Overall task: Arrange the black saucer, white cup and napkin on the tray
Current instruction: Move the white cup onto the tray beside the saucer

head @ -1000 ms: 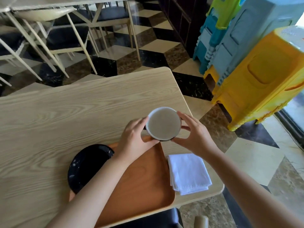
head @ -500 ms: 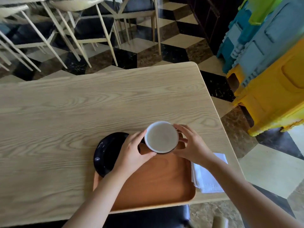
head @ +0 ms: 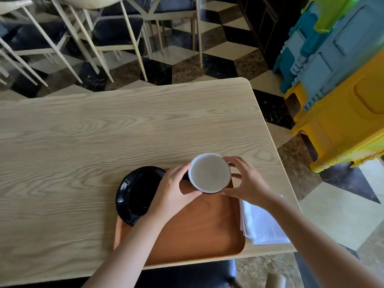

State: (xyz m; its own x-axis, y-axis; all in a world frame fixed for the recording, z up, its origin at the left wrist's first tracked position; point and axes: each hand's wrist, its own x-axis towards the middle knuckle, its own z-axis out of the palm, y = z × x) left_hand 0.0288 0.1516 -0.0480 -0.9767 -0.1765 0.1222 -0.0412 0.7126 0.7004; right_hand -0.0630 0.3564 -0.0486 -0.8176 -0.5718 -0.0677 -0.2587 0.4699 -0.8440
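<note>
The white cup (head: 209, 173), white inside with a dark outer wall, is held above the far right corner of the orange-brown tray (head: 199, 227). My left hand (head: 171, 192) grips its left side and my right hand (head: 247, 182) grips its right side. The black saucer (head: 137, 192) lies over the tray's far left corner, partly on the table; my left hand and forearm cover its right edge. The folded white napkin (head: 261, 224) lies on the table just right of the tray, partly under my right forearm.
The light wooden table (head: 104, 132) ends close to the napkin on the right and near the tray at the front. A dark chair seat (head: 187, 275) sits below the front edge. Chairs (head: 108, 34) stand beyond the table; stacked plastic stools (head: 342, 84) stand at right.
Both hands have carried the cup from beyond the tray's far edge back over the tray's far right corner. The view has shifted, so the table appears further right and lower.
</note>
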